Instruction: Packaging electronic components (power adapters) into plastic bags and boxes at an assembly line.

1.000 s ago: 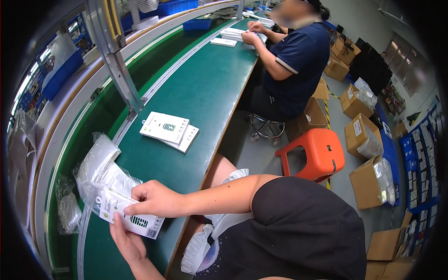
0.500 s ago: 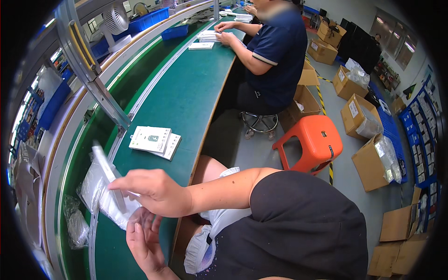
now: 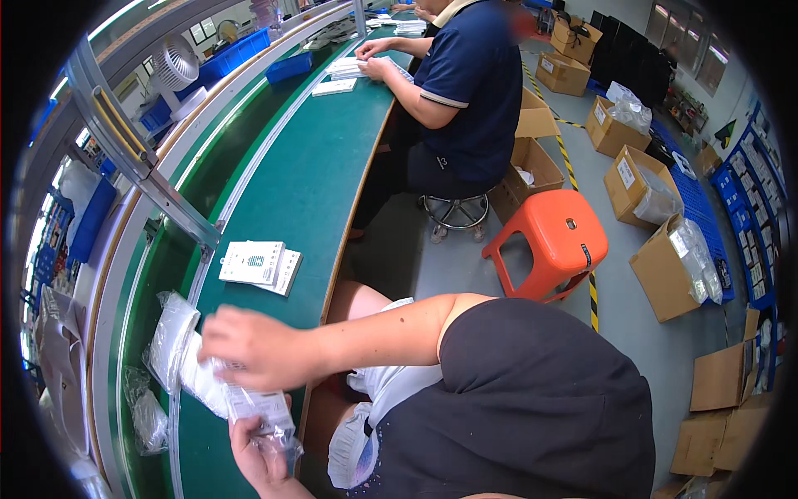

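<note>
My left hand (image 3: 253,456) is closed around a flat white box (image 3: 259,409) with print on it. Clear plastic film (image 3: 287,449) shows around the box's lower end, like a bag. Over the box's upper end is my right hand (image 3: 253,348), its fingers curled down and smeared by motion; whether they grip the box is hidden. Just beyond lies a pile of white, clear-wrapped bags (image 3: 176,333) at the green table's far edge. Two flat white boxes (image 3: 253,263), one partly on the other, rest on the table to the right of that pile.
The green table (image 3: 287,187) runs away to a co-worker in dark blue, who handles a stack of white boxes (image 3: 347,66). A metal post (image 3: 179,204) rises at the table's far side. An orange stool (image 3: 553,237) and cardboard boxes (image 3: 661,270) stand on the floor.
The flat white box my right hand held up has come down into the clear plastic at my left hand. My left fingers have closed around it. The view has shifted slightly.
</note>
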Action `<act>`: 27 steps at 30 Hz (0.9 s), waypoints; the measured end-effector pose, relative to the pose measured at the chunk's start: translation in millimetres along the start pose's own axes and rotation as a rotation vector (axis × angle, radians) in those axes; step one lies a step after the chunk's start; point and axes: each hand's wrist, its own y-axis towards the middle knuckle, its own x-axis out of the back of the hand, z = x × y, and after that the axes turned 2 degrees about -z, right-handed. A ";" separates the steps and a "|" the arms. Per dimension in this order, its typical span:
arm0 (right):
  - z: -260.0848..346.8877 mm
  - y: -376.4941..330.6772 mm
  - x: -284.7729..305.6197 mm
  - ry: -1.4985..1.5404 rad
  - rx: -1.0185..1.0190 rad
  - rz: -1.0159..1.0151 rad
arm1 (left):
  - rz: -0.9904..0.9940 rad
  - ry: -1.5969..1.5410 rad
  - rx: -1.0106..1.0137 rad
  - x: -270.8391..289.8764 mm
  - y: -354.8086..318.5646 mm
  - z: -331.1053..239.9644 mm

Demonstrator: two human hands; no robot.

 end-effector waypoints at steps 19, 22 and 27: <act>-52.2 -17.0 18.9 0.558 -0.669 0.177 | -0.746 1.041 -0.924 65.5 -68.1 -25.9; -68.9 -4.2 24.8 0.341 -0.516 0.114 | -0.803 2.046 -0.847 142.6 -52.8 -3.5; -135.6 4.7 40.0 -0.568 -0.320 0.141 | -0.865 2.087 -0.546 116.2 -55.2 -5.0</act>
